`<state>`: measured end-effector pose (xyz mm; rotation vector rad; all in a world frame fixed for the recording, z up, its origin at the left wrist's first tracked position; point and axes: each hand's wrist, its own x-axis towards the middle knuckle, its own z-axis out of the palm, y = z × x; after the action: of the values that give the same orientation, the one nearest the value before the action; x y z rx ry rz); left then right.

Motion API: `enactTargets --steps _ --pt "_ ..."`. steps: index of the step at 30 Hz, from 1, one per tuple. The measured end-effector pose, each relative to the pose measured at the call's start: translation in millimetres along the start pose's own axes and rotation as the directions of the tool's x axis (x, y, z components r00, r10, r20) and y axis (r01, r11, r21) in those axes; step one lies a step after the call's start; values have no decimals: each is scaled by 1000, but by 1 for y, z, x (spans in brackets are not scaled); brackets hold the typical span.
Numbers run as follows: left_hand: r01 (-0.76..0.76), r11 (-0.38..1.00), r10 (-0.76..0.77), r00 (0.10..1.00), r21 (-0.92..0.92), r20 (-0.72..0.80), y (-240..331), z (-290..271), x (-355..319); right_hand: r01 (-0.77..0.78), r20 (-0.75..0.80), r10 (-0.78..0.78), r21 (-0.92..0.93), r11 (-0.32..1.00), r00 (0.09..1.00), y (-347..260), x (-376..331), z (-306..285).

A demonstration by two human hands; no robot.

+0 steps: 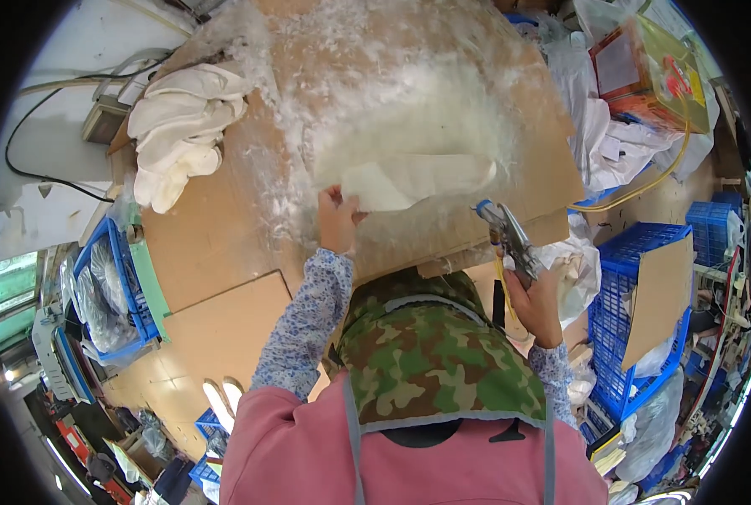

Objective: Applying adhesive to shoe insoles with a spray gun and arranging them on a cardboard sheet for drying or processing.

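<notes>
A white insole-shaped piece (pixel 422 180) lies lengthwise on the cardboard-covered table (pixel 325 50). My left hand (pixel 338 220) pinches its left end between thumb and fingers. In my right hand (pixel 537 305) is a metal spray gun (pixel 514 240), its nozzle pointing up and left, near the right end of the piece. A yellow hose (pixel 498 278) hangs below the gun. Whitish, powdery residue (pixel 430 101) coats the cardboard around and beyond the piece. Stacked white insole-like pieces (pixel 186 126) sit at the table's far left.
Blue crates stand at the right (pixel 636 311) and the left (pixel 114 286), the left one holding plastic-wrapped items. A red and yellow tin (pixel 645 71) is at the far right, with a yellow hose (pixel 645 189) running past it. White plastic bags (pixel 573 261) hang beside my right hand.
</notes>
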<state>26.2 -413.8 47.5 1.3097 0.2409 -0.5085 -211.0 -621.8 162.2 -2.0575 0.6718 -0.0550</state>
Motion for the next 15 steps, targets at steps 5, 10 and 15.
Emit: enactTargets --steps 5,10,15 --pt "-20 987 22 1000 156 -7 -50 -48 -1 26 119 -24 -16 1000 993 -17 9 14" --pt "-28 986 26 1000 166 18 -32 -40 -9 45 55 -48 46 998 997 -3 12 26" --pt "-6 992 -3 997 122 75 -31 -49 -3 24 -86 -16 94 995 996 -7 17 21"
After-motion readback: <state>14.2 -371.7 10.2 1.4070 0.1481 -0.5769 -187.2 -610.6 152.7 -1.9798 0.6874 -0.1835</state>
